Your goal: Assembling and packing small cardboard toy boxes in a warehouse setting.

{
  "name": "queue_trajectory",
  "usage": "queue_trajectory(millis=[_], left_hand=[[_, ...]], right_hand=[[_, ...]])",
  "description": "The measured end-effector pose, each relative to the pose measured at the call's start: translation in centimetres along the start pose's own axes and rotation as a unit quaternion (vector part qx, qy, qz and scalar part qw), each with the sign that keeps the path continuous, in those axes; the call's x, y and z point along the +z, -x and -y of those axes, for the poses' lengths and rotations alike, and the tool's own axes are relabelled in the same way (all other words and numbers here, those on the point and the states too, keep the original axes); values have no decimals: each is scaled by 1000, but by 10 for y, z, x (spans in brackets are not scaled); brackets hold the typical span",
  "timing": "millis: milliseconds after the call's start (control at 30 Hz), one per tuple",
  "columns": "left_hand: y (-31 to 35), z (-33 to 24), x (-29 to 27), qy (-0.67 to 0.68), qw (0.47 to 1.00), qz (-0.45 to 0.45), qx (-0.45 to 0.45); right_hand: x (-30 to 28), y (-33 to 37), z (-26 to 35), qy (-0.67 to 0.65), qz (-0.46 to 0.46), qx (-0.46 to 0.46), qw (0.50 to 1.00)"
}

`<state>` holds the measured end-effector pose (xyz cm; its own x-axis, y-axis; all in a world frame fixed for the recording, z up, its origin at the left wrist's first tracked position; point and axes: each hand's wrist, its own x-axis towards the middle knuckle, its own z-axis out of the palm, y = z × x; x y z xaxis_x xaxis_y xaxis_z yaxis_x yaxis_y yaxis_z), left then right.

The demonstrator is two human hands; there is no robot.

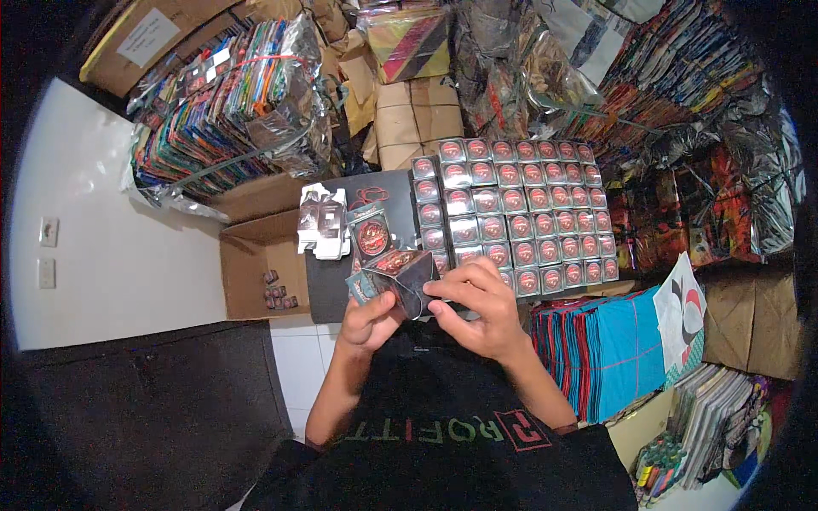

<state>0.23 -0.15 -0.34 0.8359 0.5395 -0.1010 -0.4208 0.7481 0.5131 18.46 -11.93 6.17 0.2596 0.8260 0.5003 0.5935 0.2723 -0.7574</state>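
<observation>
My left hand (371,322) is closed around the lower left side of a small dark printed carton (400,268), which is tilted above the table's near edge. My right hand (481,311) is at the carton's dark end, its index finger and thumb against the end flap (413,294). Just beyond the held carton lies another printed carton (372,237) with a round red emblem. Left of that one is a stack of flat, unfolded white and dark cartons (322,223). Rows of finished small boxes (538,223) with round red emblems fill the right part of the table.
The dark tabletop (328,285) shows at the left. An open cardboard box (234,285) with several small boxes stands lower left. Wrapped bundles (230,102) and paper parcels (417,115) crowd the back. Blue folded stacks (626,341) stand at the near right.
</observation>
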Motion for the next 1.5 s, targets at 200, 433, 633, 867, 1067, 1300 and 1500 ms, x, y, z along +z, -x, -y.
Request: queue_trajectory(millis=[200, 433, 633, 867, 1067, 1300, 1500], left_hand=[[3, -8, 2, -23, 999, 12, -28], [2, -6, 2, 4, 997, 44, -55], [0, -2, 9, -26, 1000, 1, 4], [6, -4, 2, -5, 1000, 22, -5], [6, -5, 3, -14, 999, 36, -27], [7, -6, 6, -52, 997, 31, -54], [-2, -6, 19, -130, 991, -9, -16]], right_hand=[[-9, -1, 8, 45, -2, 30, 999], [4, 15, -4, -222, -25, 239, 945], [6, 6, 7, -109, -84, 162, 977], [-6, 0, 10, -48, -14, 81, 995], [9, 12, -1, -356, -29, 274, 893], [7, 11, -2, -354, 36, 273, 894], [15, 16, -4, -310, -18, 282, 908]])
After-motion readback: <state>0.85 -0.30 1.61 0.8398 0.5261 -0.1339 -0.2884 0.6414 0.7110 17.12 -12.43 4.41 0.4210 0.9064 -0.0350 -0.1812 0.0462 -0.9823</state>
